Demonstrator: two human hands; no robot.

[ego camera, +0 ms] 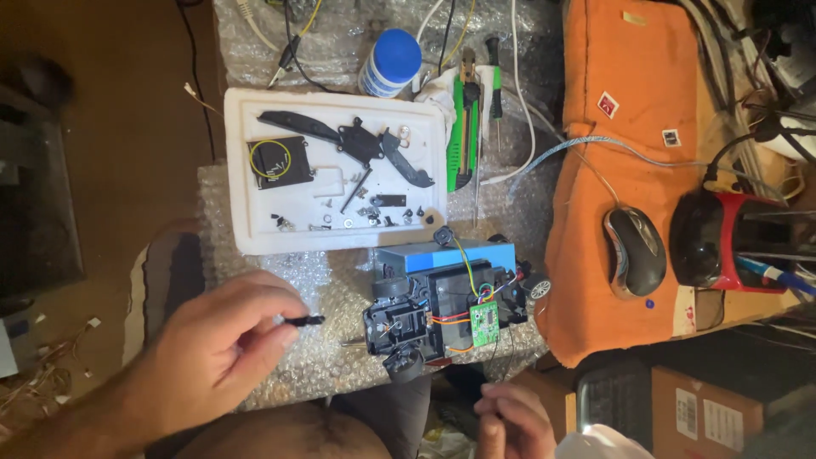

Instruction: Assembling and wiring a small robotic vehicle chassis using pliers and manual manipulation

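Observation:
My left hand (pixel 225 344) pinches a small black rod-shaped part (pixel 304 320) between thumb and fingertips, just left of a dismantled toy car chassis (pixel 425 319). The chassis is black with a blue block behind it, coloured wires and a small green circuit board (pixel 484 325). It rests on bubble wrap (pixel 331 357). My right hand (pixel 512 422) sits below the chassis near the bottom edge, fingers curled together; whether it grips anything is hidden.
A white foam tray (pixel 246 183) behind the chassis holds black plastic parts, screws and a yellow wire loop. Beyond it stand a blue-capped bottle (pixel 391 61), a green utility knife (pixel 463 132) and screwdrivers. An orange cloth (pixel 612 161) carries a computer mouse (pixel 634 252); a red pen holder (pixel 722 242) stands right.

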